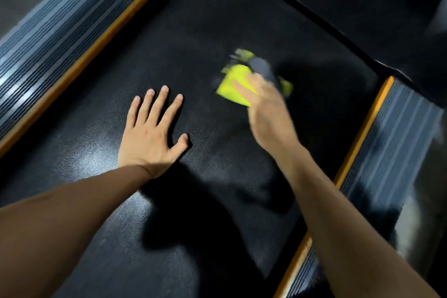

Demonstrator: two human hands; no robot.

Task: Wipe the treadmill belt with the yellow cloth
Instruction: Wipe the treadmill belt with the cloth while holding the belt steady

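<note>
the crumpled bright yellow cloth (235,86), with a grey patch or fold showing on its upper side, lies on the black textured treadmill belt (193,31), in the far right part of the visible belt surface and short of the black rear edge trim (302,5). the cloth is blurred, so its exact folds cannot be made out. the right hand (264,106) is on top of the cloth's near side, fingers reaching forward over the yellow fabric and in contact with it; whether the fingers are curled round the fabric or laid flat on it cannot be told from the blur. the left hand (151,133) lies well apart from the cloth, to its left and nearer the viewer, palm down on the belt with all four fingers straight and spread and the thumb out to the side; it holds nothing. both forearms are bare and enter from the lower edge. shadows of the arms fall on the belt between and below the hands. an orange strip (96,41) borders the belt on the left, with a grey ribbed side rail (48,31) beyond it; a matching orange strip (358,138) and ribbed side rail (396,133) run along the right.
</note>
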